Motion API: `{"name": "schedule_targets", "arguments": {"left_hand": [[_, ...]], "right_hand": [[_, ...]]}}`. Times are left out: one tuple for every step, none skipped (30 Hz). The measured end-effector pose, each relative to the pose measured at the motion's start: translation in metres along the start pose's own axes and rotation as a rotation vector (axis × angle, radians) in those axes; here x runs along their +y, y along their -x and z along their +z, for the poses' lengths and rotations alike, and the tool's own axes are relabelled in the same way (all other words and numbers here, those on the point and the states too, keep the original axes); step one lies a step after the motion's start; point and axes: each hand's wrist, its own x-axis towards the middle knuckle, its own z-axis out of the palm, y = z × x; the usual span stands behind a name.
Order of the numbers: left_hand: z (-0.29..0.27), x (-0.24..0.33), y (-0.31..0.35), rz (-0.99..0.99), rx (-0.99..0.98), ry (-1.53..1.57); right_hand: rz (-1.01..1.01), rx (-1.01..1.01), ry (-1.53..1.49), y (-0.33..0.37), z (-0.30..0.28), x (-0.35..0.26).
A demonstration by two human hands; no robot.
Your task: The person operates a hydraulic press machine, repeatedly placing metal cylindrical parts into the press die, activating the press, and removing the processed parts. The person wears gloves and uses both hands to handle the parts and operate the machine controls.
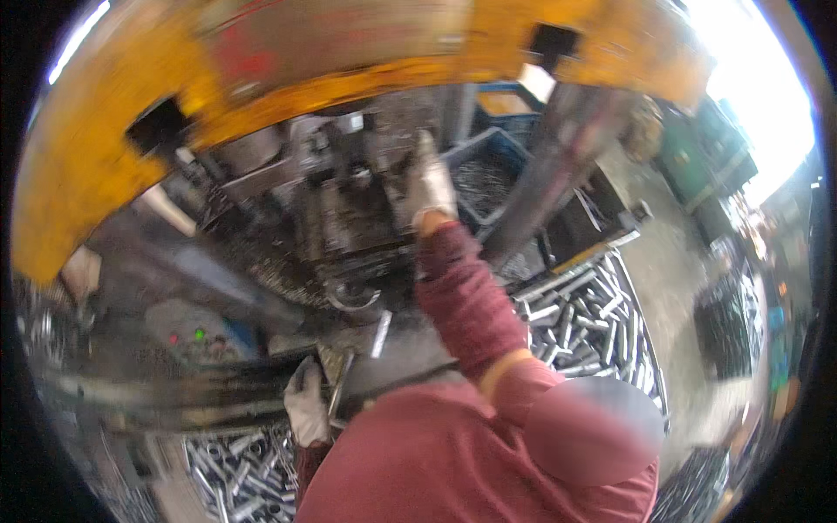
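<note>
My right hand (430, 185), in a pale work glove, reaches far into the machine, just right of the dark metal die block (353, 213). Its fingers point away from me but are smeared, and whatever they may hold does not show. Low on the left, my gloved left hand (307, 405) rests by the machine's front edge, fingers stretched out, with nothing visible in it. Close to its right stands a thin metal rod (341, 386). A short shiny metal tube (381, 334) lies on the dark ledge in front of the die, near a curved metal ring (353, 298).
The yellow press frame (105, 166) spans above, with thick columns (558, 166) either side. Bins of metal tubes (588, 322) stand at right and lower left (244, 475). A blue crate (488, 174) sits behind the right column. A control box (200, 336) shows lit buttons.
</note>
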Motion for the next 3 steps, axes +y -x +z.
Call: {"name": "schedule_targets", "arguments": {"left_hand": [[0.006,0.004,0.0,-0.161,0.115,-0.019],[0.004,0.009,-0.001,-0.176,0.069,-0.019],[0.001,0.011,0.001,-0.073,-0.001,0.004]], "right_hand": [[0.022,0.056,0.161,-0.005,0.003,-0.01],[0.144,0.029,0.144,-0.009,0.007,-0.016],[0.197,0.005,0.064,-0.008,0.018,-0.002]]}}
